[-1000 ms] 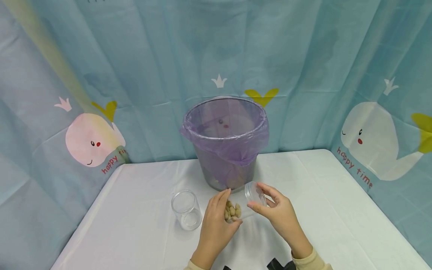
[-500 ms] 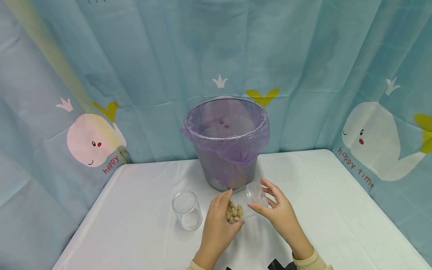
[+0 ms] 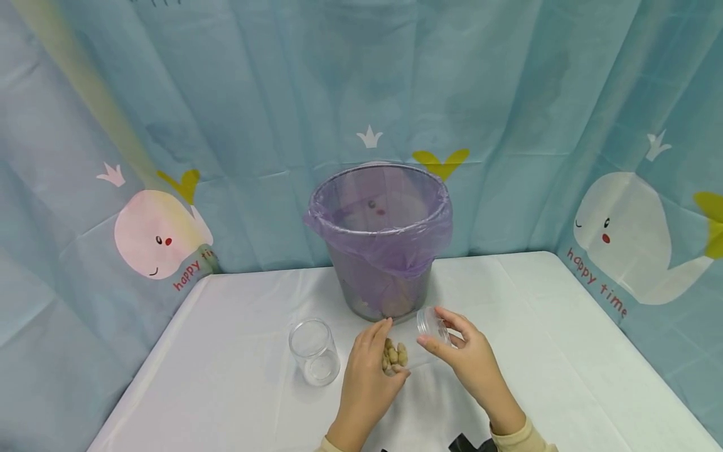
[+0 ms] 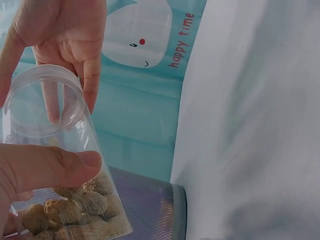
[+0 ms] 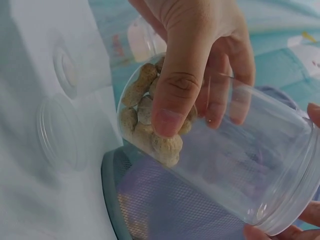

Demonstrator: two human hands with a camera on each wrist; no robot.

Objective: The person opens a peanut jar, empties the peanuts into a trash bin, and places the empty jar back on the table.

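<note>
My left hand (image 3: pixel 367 383) grips a clear, tilted jar (image 5: pixel 225 145) around its lower part, with the thumb across the front. Several unshelled peanuts (image 5: pixel 145 120) lie heaped in the jar's bottom, partly covered by that thumb. At the jar's upper end, my right hand (image 3: pixel 465 355) holds the clear, ribbed lid (image 3: pixel 433 325) between thumb and fingers; in the left wrist view, its fingers show through the transparent end. A second clear jar (image 3: pixel 314 353), open at the top, stands on the table left of my left hand.
Behind the hands stands a mesh bin (image 3: pixel 381 276) lined with a purple bag (image 3: pixel 390 245). A clear round disc (image 5: pixel 57 135) lies on the white table (image 3: pixel 226 351). Blue printed curtains (image 3: pixel 271 125) hang around the table's back and sides.
The right fingers lift slightly off the lid at half a second ago and close around it again now. Both hands and the jar shift slightly right in view.
</note>
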